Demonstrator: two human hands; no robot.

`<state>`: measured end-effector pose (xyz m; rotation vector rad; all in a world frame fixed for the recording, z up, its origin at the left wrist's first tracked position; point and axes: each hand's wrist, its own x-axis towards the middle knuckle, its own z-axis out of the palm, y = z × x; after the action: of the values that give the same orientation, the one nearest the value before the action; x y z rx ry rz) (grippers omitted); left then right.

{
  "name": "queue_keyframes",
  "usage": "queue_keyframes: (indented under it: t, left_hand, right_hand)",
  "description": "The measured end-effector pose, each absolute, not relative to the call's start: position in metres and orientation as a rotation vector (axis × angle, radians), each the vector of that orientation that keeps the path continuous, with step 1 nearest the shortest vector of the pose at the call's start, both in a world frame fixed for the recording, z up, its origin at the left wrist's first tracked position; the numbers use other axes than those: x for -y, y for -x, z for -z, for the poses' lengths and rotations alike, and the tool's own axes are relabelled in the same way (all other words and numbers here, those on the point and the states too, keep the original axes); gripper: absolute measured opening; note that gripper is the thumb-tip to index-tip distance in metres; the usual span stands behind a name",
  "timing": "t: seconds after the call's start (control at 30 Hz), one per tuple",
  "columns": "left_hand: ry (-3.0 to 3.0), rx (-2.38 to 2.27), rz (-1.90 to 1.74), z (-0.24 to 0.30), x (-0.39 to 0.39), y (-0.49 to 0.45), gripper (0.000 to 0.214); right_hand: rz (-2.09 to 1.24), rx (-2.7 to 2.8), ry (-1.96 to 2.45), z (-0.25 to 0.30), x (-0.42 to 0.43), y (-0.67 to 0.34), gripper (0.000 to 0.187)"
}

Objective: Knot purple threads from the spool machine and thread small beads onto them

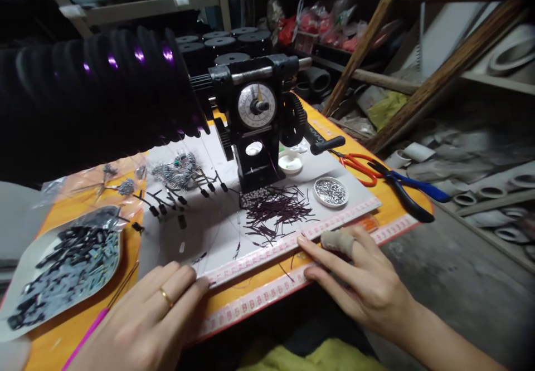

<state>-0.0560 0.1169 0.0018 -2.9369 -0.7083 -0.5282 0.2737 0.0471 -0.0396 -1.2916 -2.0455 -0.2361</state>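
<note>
My left hand (154,315), with a ring on one finger, rests at the left front of the white board (196,248). Its fingers are curled together, and whatever they may hold is hidden. Toward the right, my right hand (359,273) has its index finger on the ruler strip (267,251) along the board's front edge. Its thumb is apart below, and one finger wears a beige cover (337,242). A thin line crosses between the hands. Beyond them lie short dark purple tubes (280,209) in a heap and a dish of small metal pieces (330,191).
A black winding machine with a dial (256,105) carries a large black ribbed drum (104,92) at left. A tray of black and grey pieces (119,248) stands left, near a magenta-handled tool (90,332). Orange-handled scissors (359,165) and blue-and-black pliers (412,190) lie right.
</note>
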Motion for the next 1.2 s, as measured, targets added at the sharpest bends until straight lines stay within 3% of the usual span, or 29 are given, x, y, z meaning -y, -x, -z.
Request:
queue_keyframes:
  t: [0.23,0.33,0.43,0.6,0.73,0.97,1.07,1.2]
  left_hand:
    - [2.853,0.955,1.028,-0.003,-0.088,0.036,0.026]
    - [2.762,1.076,1.343,-0.002,-0.071,0.024,0.031]
    - [2.696,1.132,1.602,0.001,-0.058,0.014,0.032]
    - [2.539,1.278,1.729,0.01,-0.041,0.008,0.03]
    - [2.482,1.393,1.825,0.017,-0.032,0.01,0.027]
    - [2.555,1.442,1.979,0.02,-0.029,0.014,0.024]
    - [2.559,1.583,2.329,0.02,-0.027,0.007,0.023]
    - [2.281,1.768,3.163,0.022,-0.025,-0.006,0.021]
  right_hand:
    - [0.313,1.92,1.261,0.026,-0.026,-0.267,0.066]
    - [0.345,1.885,1.317,0.013,-0.007,-0.253,0.067]
    - [0.235,1.869,1.248,0.003,0.004,-0.227,0.061]
    - [-0.106,1.964,1.076,-0.001,-0.007,-0.178,0.046]
    - [-0.18,1.82,0.992,0.005,-0.019,-0.161,0.03]
    - [-0.092,1.887,0.986,0.009,-0.021,-0.158,0.016]
    - [-0.107,1.932,1.026,0.012,-0.02,-0.156,0.012]
    - [-0.129,1.958,1.039,0.014,-0.018,-0.155,0.012]
